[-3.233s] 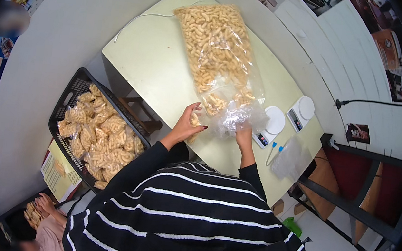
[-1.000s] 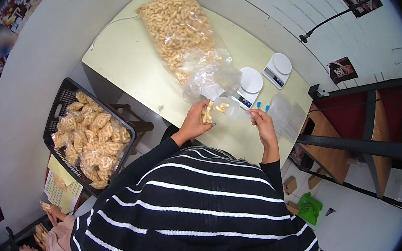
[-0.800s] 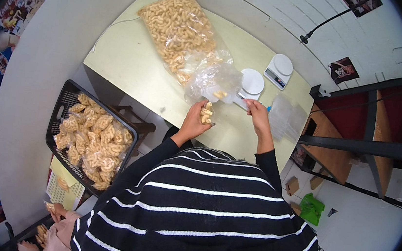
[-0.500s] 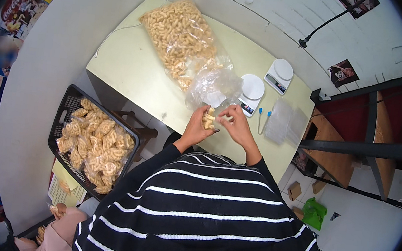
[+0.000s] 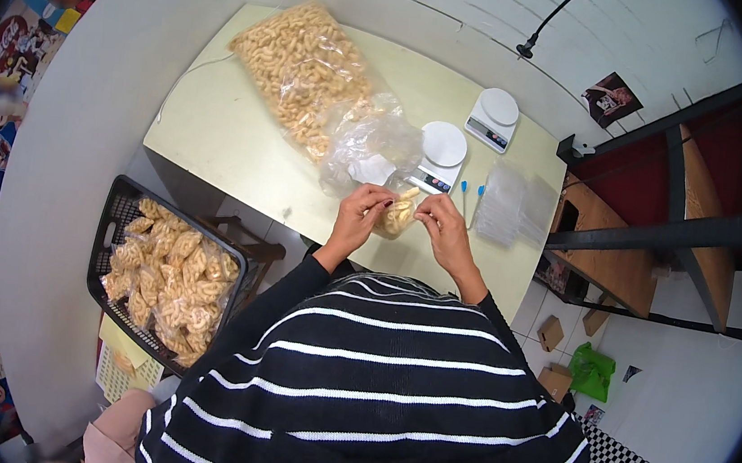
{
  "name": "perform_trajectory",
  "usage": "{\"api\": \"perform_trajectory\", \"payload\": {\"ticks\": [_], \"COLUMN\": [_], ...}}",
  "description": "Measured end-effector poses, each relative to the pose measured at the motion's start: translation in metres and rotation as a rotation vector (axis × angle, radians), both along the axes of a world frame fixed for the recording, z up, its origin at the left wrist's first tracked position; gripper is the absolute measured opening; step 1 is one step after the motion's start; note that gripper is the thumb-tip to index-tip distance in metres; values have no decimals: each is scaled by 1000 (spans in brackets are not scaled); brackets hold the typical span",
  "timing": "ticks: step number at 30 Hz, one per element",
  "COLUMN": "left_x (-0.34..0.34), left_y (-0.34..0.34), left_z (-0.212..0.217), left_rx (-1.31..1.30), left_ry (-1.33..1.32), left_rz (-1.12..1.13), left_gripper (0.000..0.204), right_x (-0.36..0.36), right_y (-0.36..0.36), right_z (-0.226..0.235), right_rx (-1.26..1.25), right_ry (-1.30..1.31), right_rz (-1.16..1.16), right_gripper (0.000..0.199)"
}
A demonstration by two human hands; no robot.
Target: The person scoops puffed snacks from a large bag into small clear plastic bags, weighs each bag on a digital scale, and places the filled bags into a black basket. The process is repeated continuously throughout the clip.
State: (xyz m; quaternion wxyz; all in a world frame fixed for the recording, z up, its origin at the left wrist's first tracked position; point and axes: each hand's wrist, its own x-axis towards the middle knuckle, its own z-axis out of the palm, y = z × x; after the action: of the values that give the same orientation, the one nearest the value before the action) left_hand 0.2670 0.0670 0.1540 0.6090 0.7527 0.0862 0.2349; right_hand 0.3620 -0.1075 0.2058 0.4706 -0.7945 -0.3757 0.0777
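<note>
My left hand (image 5: 362,216) and my right hand (image 5: 442,227) pinch the two sides of a small clear bag (image 5: 397,219) near the table's front edge. Pale yellow puffed snacks fill it, and one piece pokes up at its top between my fingers. Just beyond my hands lies the crumpled open mouth of a big clear sack (image 5: 304,71), packed with the same snacks. A white kitchen scale (image 5: 441,153) stands right behind my right hand. Beside it are two blue-tipped sticks (image 5: 465,192) and a stack of flat clear bags (image 5: 502,202).
A second white scale (image 5: 492,118) stands at the back right of the pale table (image 5: 211,115). To the left, a black crate (image 5: 108,224) holds many filled snack bags, beside a wooden stool (image 5: 251,251). Wooden shelving (image 5: 615,230) is on the right. Another person's leg (image 5: 117,431) shows at lower left.
Snack pieces that were in my left hand are now inside the small bag. My right hand has come in to grip the bag's side. The whole view has shifted slightly.
</note>
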Motion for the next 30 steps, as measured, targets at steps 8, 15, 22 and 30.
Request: {"api": "perform_trajectory", "payload": {"ticks": [8, 15, 22, 30], "left_x": [-1, -3, -2, 2], "left_y": [-6, 13, 12, 3], "left_z": [-1, -15, -6, 4], "left_rx": [-332, -154, 128, 90], "left_ry": [44, 40, -5, -24], "left_rz": [-39, 58, 111, -35], "left_gripper": [4, 4, 5, 7], "right_x": [1, 2, -5, -5], "right_y": [-5, -2, 2, 3], "right_z": [-2, -3, -8, -6], "right_rx": [-28, -45, -3, -32], "right_ry": [-1, -82, -147, -230], "right_rz": [-95, -71, -19, -31], "right_gripper": [6, 7, 7, 7]}}
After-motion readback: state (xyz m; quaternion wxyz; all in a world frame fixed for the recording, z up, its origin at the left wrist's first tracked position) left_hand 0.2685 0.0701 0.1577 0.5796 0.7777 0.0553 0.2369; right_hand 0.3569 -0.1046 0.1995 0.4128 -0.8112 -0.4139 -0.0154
